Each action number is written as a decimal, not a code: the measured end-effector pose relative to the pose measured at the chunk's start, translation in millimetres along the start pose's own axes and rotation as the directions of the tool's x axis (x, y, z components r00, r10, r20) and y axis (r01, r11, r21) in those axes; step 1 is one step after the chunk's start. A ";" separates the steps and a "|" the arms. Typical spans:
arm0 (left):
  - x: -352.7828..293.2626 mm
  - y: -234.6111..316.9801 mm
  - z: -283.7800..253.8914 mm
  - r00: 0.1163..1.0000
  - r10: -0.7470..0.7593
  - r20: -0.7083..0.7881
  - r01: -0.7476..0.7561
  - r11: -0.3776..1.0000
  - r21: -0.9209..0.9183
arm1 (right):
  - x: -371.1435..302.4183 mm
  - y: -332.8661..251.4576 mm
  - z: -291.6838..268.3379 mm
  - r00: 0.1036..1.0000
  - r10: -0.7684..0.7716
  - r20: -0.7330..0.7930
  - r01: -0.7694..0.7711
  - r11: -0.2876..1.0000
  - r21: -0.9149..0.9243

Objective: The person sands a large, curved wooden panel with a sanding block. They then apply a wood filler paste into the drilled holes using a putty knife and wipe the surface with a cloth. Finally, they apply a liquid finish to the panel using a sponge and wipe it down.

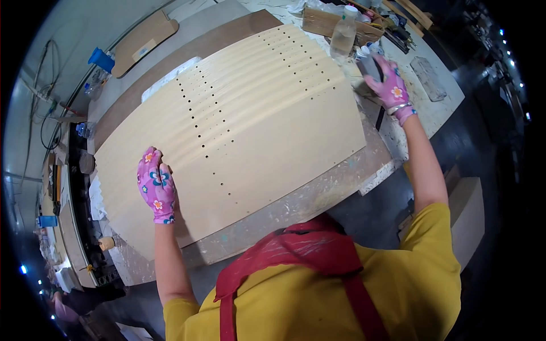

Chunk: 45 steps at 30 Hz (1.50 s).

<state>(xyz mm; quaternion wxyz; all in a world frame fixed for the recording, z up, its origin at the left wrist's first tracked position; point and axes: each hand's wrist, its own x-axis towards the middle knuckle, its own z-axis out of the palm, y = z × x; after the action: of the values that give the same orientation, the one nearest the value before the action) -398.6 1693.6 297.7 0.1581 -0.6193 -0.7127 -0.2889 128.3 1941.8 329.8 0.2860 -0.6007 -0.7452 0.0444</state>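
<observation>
- Plywood panels [239, 131], pale and drilled with rows of small holes, lie overlapped like a fan across the workbench [296, 207] in front of you, covering most of its top.
- Your left hand [156, 184], in a pink flowered glove, rests palm down with its fingers together on the near left part of the panels; it presses flat and grasps nothing.
- Your right hand [385, 79], in a matching glove with a bracelet at the wrist, reaches to the far right, just past the panels' far right corner, and is wrapped around a small grey container [368, 63].
- A clear plastic bottle [343, 34] with a white cap stands just left of that container, at the far edge of the panels.
- A brown board [170, 62] lies under the panels and shows along their far left side.
- You wear a yellow shirt and a red apron [318, 250], seen at the near edge.
</observation>
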 end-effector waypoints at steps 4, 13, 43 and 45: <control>1.7 0.4 0.4 0.999 0.045 -0.015 -0.045 0.999 -0.014 | -57.4 -180.7 33.1 0.755 -0.633 -0.169 0.654 0.745 0.131; 0.8 2.2 1.0 0.998 0.061 -0.002 -0.061 0.998 0.023 | -32.1 -81.5 72.3 0.945 -0.325 -0.026 0.284 0.860 -0.425; -7.1 -10.4 6.1 0.999 0.016 0.051 -0.015 1.000 -0.011 | -75.6 -29.7 51.1 0.975 0.015 -0.222 0.000 0.998 0.069; -1.8 -8.1 6.3 0.998 0.008 0.055 -0.007 1.000 -0.023 | -81.4 -52.7 63.8 0.991 -0.053 -0.123 0.051 0.999 -0.019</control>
<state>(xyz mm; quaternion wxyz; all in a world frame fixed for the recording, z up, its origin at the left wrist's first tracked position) -405.3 1695.5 290.0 0.1322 -0.6316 -0.7110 -0.2793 61.2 1870.2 267.9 0.3277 -0.5850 -0.7418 -0.0059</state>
